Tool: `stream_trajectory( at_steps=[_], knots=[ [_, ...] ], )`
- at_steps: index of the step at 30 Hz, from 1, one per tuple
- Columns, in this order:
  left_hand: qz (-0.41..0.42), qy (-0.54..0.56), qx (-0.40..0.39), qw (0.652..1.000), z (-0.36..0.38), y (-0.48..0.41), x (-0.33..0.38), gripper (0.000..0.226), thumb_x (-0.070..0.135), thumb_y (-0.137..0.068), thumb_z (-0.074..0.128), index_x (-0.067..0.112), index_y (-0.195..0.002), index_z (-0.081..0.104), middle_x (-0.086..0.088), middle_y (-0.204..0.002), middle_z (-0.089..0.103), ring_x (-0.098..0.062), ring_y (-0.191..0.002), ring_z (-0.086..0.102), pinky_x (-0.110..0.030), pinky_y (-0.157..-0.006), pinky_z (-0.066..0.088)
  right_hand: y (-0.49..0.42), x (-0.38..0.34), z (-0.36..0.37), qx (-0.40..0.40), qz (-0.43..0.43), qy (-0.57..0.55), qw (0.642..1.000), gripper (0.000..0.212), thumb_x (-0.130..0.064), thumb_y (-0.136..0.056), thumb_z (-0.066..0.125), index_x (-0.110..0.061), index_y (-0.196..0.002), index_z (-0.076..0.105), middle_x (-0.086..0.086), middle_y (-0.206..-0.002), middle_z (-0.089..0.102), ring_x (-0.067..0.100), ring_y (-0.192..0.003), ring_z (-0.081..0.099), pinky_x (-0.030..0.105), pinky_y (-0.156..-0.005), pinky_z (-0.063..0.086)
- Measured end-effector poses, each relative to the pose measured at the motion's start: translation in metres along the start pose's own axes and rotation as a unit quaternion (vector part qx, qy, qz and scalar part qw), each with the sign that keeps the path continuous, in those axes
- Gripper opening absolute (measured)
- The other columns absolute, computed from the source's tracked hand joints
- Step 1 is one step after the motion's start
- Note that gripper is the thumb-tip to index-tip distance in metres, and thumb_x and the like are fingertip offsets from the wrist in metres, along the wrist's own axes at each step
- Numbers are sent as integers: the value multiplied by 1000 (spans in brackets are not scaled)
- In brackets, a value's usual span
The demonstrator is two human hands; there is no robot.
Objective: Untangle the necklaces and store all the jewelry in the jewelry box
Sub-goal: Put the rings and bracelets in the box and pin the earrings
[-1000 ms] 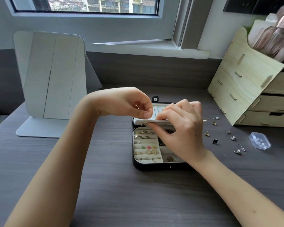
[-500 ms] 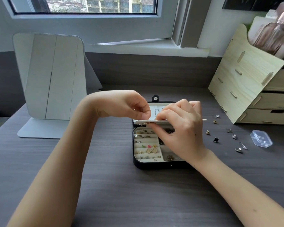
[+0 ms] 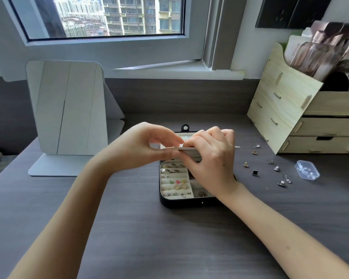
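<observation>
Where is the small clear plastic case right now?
In the head view, the clear plastic case lies on the desk at the right, in front of the wooden drawer organizer, just right of the loose earrings.

A home dressing table: standing mirror [image 3: 69, 109] far left, wooden drawer organizer [image 3: 302, 117] right, high-rise window [image 3: 109, 17] behind.

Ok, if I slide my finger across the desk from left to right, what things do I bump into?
white folding stand → jewelry box → black clover earring → clear plastic case
</observation>
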State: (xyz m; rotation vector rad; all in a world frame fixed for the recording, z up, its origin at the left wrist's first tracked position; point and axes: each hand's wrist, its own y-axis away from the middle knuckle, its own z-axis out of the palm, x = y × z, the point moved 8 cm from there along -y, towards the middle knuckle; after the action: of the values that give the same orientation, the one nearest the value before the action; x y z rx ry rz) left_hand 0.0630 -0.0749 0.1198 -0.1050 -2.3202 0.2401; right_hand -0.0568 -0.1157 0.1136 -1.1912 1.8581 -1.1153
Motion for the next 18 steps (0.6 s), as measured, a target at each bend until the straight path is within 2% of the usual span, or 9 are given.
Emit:
stream_trajectory(
  at_steps=[4,8,10,12,15,18],
  knots=[
    [-3,-22,148,989,-3,10,-9,12,17,-79,71,17,-91,74,5,-89,68,-8,-85,65,-26,-84,54,-2,-1,0,-21,22,16,999,29,-45,-77,72,-17,-76,68,-7,-77,66,19,-75,56,35,-74,31],
    [-2,-78,210,975,-2,15,-8,9,14,-83,67,17,-90,72,6,-88,64,-8,-82,62,-13,-75,51,5,9,-31,-28,47,38,998,31,-42,-77,69,-18,-97,67,-6,-99,65,17,-96,54,35,-86,29],
    [12,-104,242,964,-3,17,-3,10,10,-83,67,13,-91,73,5,-87,63,-7,-79,60,-10,-72,48,16,39,-61,-5,104,73,992,20,-34,-81,66,-19,-95,67,-7,-97,65,17,-95,54,33,-85,28],
    [30,-125,280,951,-3,20,2,9,8,-83,67,10,-90,73,2,-85,63,-11,-75,60,-15,-69,50,34,82,-83,-16,175,112,978,10,-28,-83,62,-21,-85,67,-7,-88,66,21,-86,58,32,-79,27],
    [44,-149,328,932,-2,22,5,10,9,-83,68,8,-91,73,-3,-86,65,-16,-73,59,-24,-65,51,63,131,-84,-135,241,118,954,11,-28,-79,62,-22,-74,70,-7,-75,68,26,-78,59,32,-74,26],
    [52,-149,338,928,0,22,8,11,10,-83,67,7,-92,72,-5,-87,65,-17,-73,59,-24,-64,51,82,144,-66,-254,244,118,928,7,-27,-80,71,-22,-85,73,-5,-81,71,26,-86,57,34,-75,26]
  ],
)
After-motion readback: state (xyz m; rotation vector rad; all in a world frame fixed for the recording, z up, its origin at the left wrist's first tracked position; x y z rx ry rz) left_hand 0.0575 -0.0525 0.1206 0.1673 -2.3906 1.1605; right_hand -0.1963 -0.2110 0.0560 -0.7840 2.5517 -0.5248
